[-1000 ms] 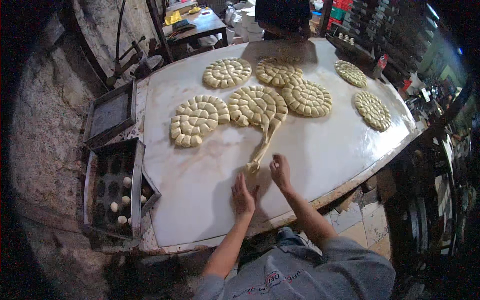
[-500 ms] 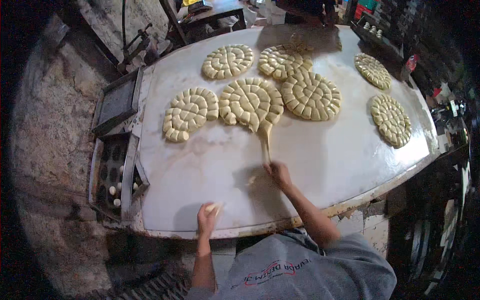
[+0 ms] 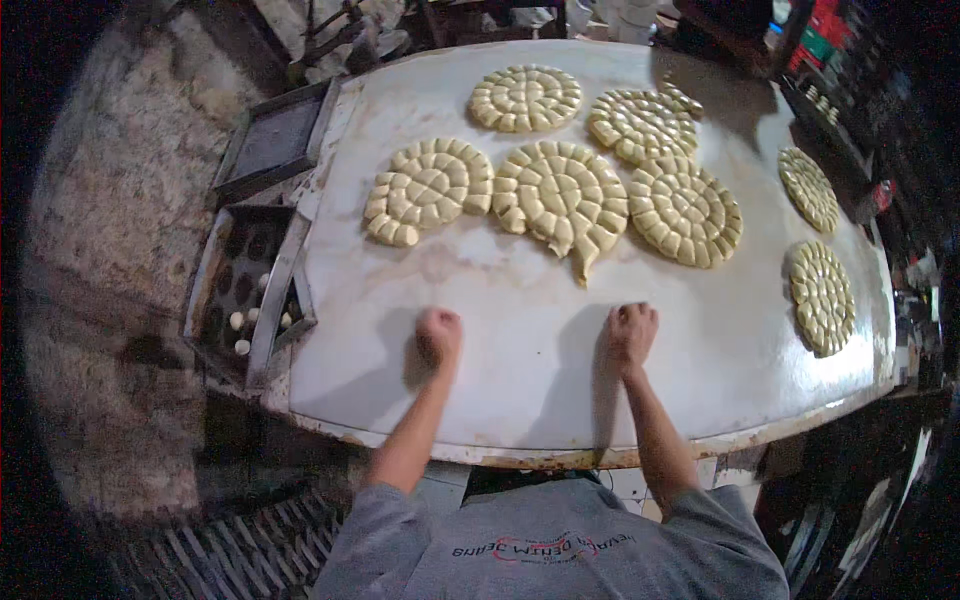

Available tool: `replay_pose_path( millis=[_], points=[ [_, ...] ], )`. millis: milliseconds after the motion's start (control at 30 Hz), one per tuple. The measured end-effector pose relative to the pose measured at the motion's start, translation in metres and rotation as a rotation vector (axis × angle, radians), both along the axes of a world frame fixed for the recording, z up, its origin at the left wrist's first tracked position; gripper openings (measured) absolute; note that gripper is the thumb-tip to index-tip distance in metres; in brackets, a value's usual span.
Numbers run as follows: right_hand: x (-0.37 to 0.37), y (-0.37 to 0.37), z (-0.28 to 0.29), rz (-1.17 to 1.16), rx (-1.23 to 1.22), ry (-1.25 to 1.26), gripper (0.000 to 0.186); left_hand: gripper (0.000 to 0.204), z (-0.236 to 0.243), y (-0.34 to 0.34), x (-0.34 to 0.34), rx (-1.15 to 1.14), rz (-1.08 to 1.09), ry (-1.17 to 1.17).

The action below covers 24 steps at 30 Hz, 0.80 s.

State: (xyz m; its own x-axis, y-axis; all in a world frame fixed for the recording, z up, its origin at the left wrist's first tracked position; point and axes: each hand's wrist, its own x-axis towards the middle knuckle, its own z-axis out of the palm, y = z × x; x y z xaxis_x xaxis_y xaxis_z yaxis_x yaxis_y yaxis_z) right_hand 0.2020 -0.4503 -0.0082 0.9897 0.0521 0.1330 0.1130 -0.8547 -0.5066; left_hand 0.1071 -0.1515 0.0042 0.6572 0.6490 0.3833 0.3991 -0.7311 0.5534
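My left hand [image 3: 438,335] is closed in a fist on the pale tabletop, slightly blurred. To its right, my right hand [image 3: 632,335] is also curled shut against the surface. The dough pieces under the fingers are hidden now; the earlier view shows dough at both hands. Ahead of them lies a scored dough round [image 3: 560,195] with a ragged front edge and a torn, pointed tail. A second dough round [image 3: 430,188], its front partly gone, lies to the left. A whole scored dough round [image 3: 686,210] is on the right.
More dough rounds lie at the back [image 3: 525,98] and far right [image 3: 822,298]. A dark tray with round hollows [image 3: 205,290] at the left edge has several small dough balls. Behind it sits a flat metal tray [image 3: 275,140]. Someone stands beyond the far edge.
The stretched dough strand has torn from the middle round, leaving a short tail. My right hand has moved right, and my left hand forward from the front edge. The view has shifted.
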Motion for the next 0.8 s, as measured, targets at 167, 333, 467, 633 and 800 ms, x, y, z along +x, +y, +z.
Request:
replay_pose_path(
  millis=[167, 333, 467, 633, 800],
  points=[
    [-0.112, -0.039, -0.041, 0.281, 0.061, -0.243, 0.016, 0.016, 0.001, -0.002, -0.142, 0.174, -0.426, 0.159],
    [-0.035, -0.046, 0.009, 0.037, -0.242, -0.355, 0.014, 0.016, -0.010, 0.106, -0.129, 0.260, -0.221, 0.198],
    [0.014, 0.002, -0.010, -0.152, -0.103, -0.270, 0.012, 0.006, 0.024, 0.050, -0.017, -0.148, -0.077, 0.180],
    [-0.082, 0.052, -0.014, 0.144, -0.025, -0.319, 0.008, 0.006, 0.014, 0.004, -0.078, 0.002, -0.361, 0.063],
    [-0.128, -0.076, -0.029, 0.036, -0.294, -0.153, 0.012, 0.009, -0.013, 0.081, -0.172, 0.148, -0.242, 0.090]
  ],
)
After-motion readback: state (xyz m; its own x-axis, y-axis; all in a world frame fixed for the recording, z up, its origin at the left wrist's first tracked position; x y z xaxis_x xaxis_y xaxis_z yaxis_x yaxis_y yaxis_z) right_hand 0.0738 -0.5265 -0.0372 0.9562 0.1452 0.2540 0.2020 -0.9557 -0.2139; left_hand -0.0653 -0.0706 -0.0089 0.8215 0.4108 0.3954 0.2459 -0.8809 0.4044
